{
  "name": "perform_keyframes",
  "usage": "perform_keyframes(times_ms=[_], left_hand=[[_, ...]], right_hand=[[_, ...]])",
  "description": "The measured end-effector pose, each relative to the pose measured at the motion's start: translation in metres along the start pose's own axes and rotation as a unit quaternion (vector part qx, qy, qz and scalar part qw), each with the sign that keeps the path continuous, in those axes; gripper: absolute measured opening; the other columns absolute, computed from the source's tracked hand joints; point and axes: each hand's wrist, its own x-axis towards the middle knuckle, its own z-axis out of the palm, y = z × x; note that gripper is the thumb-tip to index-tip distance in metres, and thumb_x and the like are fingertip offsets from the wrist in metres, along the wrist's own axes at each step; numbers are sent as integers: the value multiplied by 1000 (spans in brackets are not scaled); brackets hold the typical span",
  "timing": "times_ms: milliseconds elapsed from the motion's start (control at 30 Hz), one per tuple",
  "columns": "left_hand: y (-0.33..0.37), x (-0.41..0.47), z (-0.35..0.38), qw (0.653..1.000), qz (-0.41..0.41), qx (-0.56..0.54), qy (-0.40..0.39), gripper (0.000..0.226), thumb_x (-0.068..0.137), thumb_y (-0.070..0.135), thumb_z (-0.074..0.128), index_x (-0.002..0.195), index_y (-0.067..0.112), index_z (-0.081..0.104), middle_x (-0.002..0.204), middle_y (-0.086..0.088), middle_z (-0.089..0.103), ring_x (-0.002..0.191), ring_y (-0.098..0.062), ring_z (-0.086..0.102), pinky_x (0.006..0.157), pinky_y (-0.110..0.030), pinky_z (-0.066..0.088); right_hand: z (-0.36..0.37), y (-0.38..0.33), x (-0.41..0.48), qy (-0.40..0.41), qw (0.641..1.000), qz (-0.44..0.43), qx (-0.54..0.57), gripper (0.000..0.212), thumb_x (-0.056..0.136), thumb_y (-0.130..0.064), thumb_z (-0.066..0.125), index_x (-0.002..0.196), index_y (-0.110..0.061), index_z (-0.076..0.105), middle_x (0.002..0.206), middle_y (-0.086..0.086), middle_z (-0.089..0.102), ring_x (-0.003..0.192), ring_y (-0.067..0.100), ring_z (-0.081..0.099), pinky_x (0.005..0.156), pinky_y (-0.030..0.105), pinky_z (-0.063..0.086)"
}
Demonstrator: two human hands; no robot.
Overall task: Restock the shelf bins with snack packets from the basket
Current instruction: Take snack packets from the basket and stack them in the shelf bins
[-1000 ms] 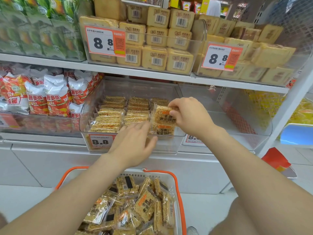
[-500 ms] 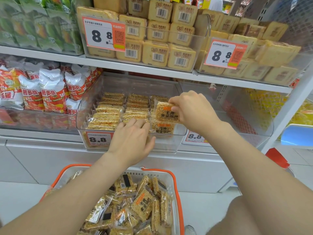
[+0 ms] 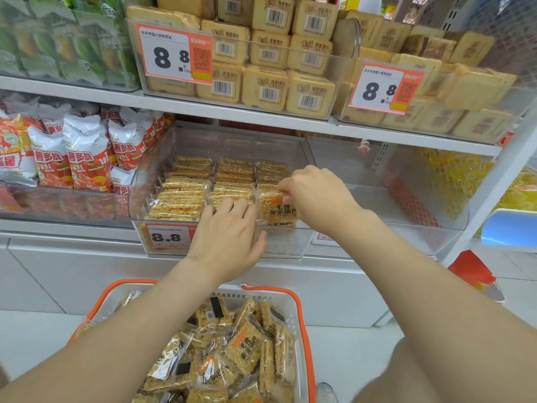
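Packet going into the bin, front of the right row.
Right hand (image 3: 316,199) pinches the packet (image 3: 277,209) by its top edge. The packet stands upright, face to camera, inside the bin (image 3: 290,250), just below-left of that hand. Left hand (image 3: 229,237) lies flat with fingers straight on the middle row, just beside the packet. Next move is probably straight down. The basket (image 3: 305,315) below holds more.

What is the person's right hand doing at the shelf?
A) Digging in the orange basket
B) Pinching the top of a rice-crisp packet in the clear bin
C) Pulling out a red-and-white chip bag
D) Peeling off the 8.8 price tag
B: the right hand pinches the top edge of a rice-crisp packet standing in the right-hand row of the clear bin.
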Motion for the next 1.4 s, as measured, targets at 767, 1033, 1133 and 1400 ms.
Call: perform_keyframes(times_ms=[767, 1033, 1133, 1400], left_hand=[[-8, -1, 6, 999, 41, -11, 15, 48, 103, 51, 39, 130, 17, 59, 112, 1, 60, 102, -23, 53, 82, -42, 46], [-12, -13, 1, 990, 79, -85, 74, 32, 99, 29, 54, 125, 12, 63, 119, -3, 62, 106, -26, 56, 89, -41, 46], [-11, -23, 1, 972, 149, -95, 155, 9, 95, 15, 60, 101, 10, 63, 99, -5, 57, 89, -28, 51, 74, -42, 41], [29, -60, 10, 958, 233, -145, -86, 24, 92, 33, 52, 73, 20, 59, 68, 1, 55, 62, -25, 53, 54, -35, 40]], right_hand=[[26, -12, 20, -80, 993, 71, 45, 16, 88, -24, 83, 93, -16, 71, 91, 9, 61, 89, 35, 64, 69, 39, 46], [13, -9, 2, -80, 989, 70, 103, 27, 83, 10, 55, 93, -11, 69, 88, 12, 62, 88, 39, 64, 61, 39, 51], [-12, -20, -13, -10, 984, 88, 154, 31, 78, -1, 55, 85, -21, 78, 86, 2, 72, 84, 28, 67, 70, 40, 60], [-8, -52, -74, -404, 910, 9, 96, 22, 89, -3, 50, 79, -7, 69, 52, 1, 66, 59, 23, 72, 68, 41, 66]])
